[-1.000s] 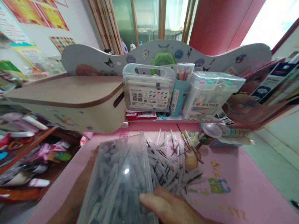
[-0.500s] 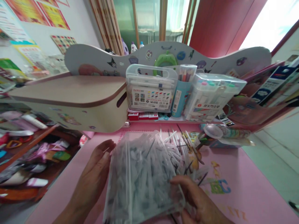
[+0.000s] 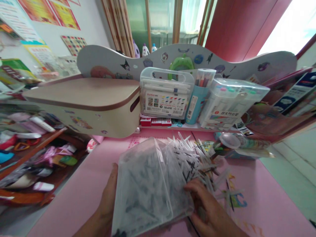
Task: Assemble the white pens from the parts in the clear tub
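Between my hands is a translucent plastic box (image 3: 140,184), tilted, with many thin sticks showing dimly through its wall. My left hand (image 3: 107,197) presses along the box's left side, its fingers partly hidden. At the lower right edge my right hand (image 3: 209,207) is closed on the box, thumb on top. Past the box's right side, a loose heap of thin white and dark sticks (image 3: 187,154), which look like pen refills, lies on the pink tabletop (image 3: 81,197). A few sticks lie farther right, near a printed letter.
A lidded beige bin (image 3: 98,112) stands back left. Along the raised shelf are a clear marker case (image 3: 165,102), a blue pencil tube (image 3: 196,103) and a white marker box (image 3: 227,105). A small clear cup (image 3: 229,141) stands right of the heap. A cluttered rack (image 3: 32,164) is at left.
The box has tipped, and the sticks inside look sparser. More sticks now lie on the table at its right. My left hand has shifted slightly lower along the side; the view has turned slightly left.
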Demonstrator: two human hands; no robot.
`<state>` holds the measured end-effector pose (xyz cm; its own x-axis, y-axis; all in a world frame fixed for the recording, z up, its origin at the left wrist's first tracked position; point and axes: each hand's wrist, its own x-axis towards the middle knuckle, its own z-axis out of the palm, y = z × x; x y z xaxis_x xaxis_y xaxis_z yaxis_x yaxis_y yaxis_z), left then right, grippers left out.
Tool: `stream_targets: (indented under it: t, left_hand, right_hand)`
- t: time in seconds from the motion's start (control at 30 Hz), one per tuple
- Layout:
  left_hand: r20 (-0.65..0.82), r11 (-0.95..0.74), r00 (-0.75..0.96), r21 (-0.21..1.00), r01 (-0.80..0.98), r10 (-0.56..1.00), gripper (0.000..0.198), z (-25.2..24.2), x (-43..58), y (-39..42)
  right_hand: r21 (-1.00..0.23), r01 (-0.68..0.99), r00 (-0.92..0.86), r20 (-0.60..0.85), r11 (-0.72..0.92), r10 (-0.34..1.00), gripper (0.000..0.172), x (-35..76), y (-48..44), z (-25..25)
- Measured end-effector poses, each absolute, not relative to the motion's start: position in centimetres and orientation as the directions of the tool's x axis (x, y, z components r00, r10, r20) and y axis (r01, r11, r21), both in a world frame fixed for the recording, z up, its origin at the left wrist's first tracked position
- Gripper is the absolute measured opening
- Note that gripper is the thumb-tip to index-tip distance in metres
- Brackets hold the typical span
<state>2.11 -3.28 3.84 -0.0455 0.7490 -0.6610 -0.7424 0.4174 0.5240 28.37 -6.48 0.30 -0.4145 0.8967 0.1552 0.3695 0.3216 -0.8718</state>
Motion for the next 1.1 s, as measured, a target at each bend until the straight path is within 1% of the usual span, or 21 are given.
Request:
stream_targets:
  t: [0.07, 0.23, 0.3, 0.37, 0.43, 0.5, 0.53, 0.57, 0.63, 0.67, 0.7, 0.73, 0.83, 0.9, 1.03, 1.1]
  left_hand:
    - [-0.663, 0.411, -0.068, 0.537, -0.737, 0.745, 0.054, 4.4, 2.0, -2.8]
    - [-0.692, 0.427, -0.15, 0.585, -0.689, 0.706, 0.057, 4.7, 1.3, -2.3]
    - [-0.672, 0.415, -0.12, 0.578, -0.703, 0.731, 0.056, 4.4, 1.0, -2.5]
    - [-0.642, 0.404, -0.054, 0.544, -0.735, 0.765, 0.055, 4.0, 0.8, -2.9]
    - [-0.626, 0.401, -0.011, 0.513, -0.758, 0.78, 0.053, 3.9, 0.7, -3.2]
    - [-0.637, 0.408, -0.007, 0.503, -0.762, 0.771, 0.051, 3.8, 0.7, -3.5]
    - [-0.645, 0.412, -0.014, 0.505, -0.759, 0.764, 0.052, 3.8, 0.7, -3.5]
    - [-0.65, 0.413, -0.02, 0.506, -0.757, 0.76, 0.053, 3.9, 0.8, -3.5]
    - [-0.657, 0.412, -0.034, 0.513, -0.753, 0.753, 0.055, 4.0, 1.0, -3.5]
    - [-0.66, 0.411, -0.043, 0.516, -0.751, 0.75, 0.055, 4.2, 1.1, -3.5]
    - [-0.663, 0.41, -0.052, 0.521, -0.749, 0.747, 0.055, 4.3, 1.3, -3.4]
    - [-0.665, 0.407, -0.064, 0.527, -0.746, 0.744, 0.054, 4.5, 1.4, -3.3]
    - [-0.657, 0.392, -0.103, 0.56, -0.73, 0.747, 0.05, 5.2, 2.0, -3.2]
    - [-0.65, 0.392, -0.113, 0.577, -0.716, 0.751, 0.048, 5.7, 2.2, -3.1]
    - [-0.63, 0.385, -0.135, 0.614, -0.689, 0.764, 0.041, 6.3, 2.3, -2.9]
    - [-0.613, 0.374, -0.143, 0.633, -0.677, 0.777, 0.037, 6.3, 2.2, -2.8]
  right_hand:
    - [-0.838, 0.41, -0.429, 0.172, 0.361, 0.887, 0.055, 28.3, -6.5, 0.4]
    - [-0.754, 0.508, -0.5, 0.134, 0.415, 0.856, 0.061, 28.7, -6.5, 2.3]
    - [-0.708, 0.557, -0.502, 0.13, 0.435, 0.855, 0.057, 29.6, -6.7, 3.1]
    - [-0.652, 0.626, -0.44, 0.156, 0.427, 0.884, 0.05, 31.2, -6.9, 3.0]
    - [-0.554, 0.719, -0.345, 0.241, 0.42, 0.907, 0.039, 33.4, -7.4, 2.0]
    - [-0.439, 0.842, -0.172, 0.335, 0.315, 0.927, 0.036, 35.9, -8.2, 0.1]
    - [-0.39, 0.891, -0.082, 0.367, 0.233, 0.927, 0.038, 37.0, -8.6, -1.0]
    - [-0.338, 0.926, -0.03, 0.378, 0.168, 0.925, 0.042, 37.9, -9.1, -2.1]
    - [-0.246, 0.968, 0.038, 0.336, 0.048, 0.941, 0.053, 39.1, -10.2, -4.0]
    - [-0.216, 0.976, 0.067, 0.285, -0.004, 0.956, 0.058, 39.3, -10.7, -4.8]
    - [-0.204, 0.978, 0.095, 0.254, -0.043, 0.962, 0.06, 39.2, -11.1, -5.4]
    - [-0.204, 0.978, 0.086, 0.249, -0.034, 0.965, 0.062, 38.9, -11.4, -5.9]
    - [-0.201, 0.978, -0.006, 0.265, 0.062, 0.964, 0.064, 37.3, -11.9, -6.5]
    - [-0.253, 0.961, -0.049, 0.255, 0.116, 0.966, 0.064, 36.0, -11.7, -6.3]
    - [-0.409, 0.901, -0.071, 0.198, 0.149, 0.978, 0.06, 33.7, -10.3, -5.7]
    - [-0.457, 0.87, -0.106, 0.192, 0.185, 0.976, 0.058, 32.8, -9.3, -5.4]
